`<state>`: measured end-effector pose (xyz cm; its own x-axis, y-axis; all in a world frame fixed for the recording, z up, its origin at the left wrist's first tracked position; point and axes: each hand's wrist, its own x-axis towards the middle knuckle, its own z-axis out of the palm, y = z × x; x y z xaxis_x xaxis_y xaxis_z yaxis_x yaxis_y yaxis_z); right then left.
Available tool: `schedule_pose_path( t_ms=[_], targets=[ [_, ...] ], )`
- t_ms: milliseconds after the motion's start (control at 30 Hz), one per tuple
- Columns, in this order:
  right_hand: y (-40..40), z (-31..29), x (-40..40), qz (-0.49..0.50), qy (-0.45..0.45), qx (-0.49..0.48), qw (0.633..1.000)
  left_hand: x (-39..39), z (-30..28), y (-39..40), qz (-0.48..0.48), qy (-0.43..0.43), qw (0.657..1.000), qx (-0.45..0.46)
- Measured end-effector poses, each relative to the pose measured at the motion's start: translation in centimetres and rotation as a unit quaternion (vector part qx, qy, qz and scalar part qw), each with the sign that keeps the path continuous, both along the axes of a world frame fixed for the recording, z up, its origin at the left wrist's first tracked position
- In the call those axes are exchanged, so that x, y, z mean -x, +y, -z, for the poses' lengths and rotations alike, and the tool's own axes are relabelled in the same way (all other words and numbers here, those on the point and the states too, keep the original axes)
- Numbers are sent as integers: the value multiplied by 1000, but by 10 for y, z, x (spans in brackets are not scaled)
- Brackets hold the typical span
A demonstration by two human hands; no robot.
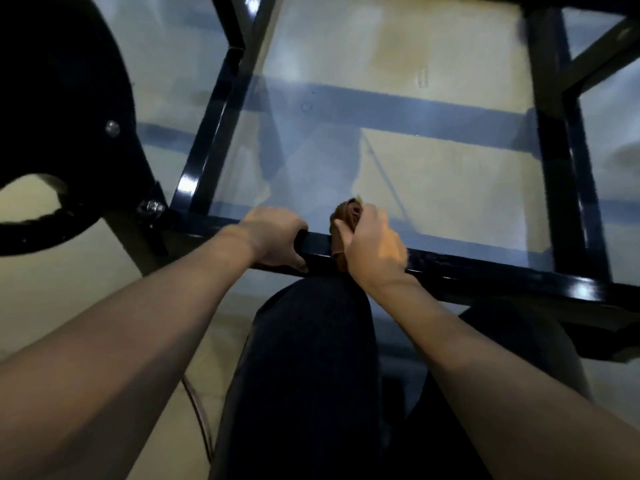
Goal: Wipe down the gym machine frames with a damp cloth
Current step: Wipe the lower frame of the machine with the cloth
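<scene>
Here both grip the black frame bar (pixel 450 268) — left hand (pixel 273 237) bare, right hand (pixel 372 244) pinching the brown cloth (pixel 349 211) (bar's right stretch open).

No readable text, label, brand or number anywhere in view.

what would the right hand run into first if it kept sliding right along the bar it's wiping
Probably the upright black post joining the bar at the far right. The right hand and its brown cloth have bare bar ahead until there.

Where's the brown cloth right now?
Head view, centre: the crumpled brown cloth is gripped by the right hand against the near black metal frame bar, beside the left hand.
</scene>
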<state>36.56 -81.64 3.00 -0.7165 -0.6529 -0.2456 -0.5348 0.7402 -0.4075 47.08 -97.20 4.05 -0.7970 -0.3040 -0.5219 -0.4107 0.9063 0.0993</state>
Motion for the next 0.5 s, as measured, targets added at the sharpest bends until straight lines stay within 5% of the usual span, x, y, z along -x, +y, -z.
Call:
schedule_pose_path(
  t_ms=[200, 500],
  targets=[
    [38, -6, 25, 9, 50, -24, 998, 8, -6, 2, 4, -40, 999, 27],
    [4, -3, -18, -42, 27, 35, 998, -22, 16, 21, -67, 70, 995, 38]
  ],
)
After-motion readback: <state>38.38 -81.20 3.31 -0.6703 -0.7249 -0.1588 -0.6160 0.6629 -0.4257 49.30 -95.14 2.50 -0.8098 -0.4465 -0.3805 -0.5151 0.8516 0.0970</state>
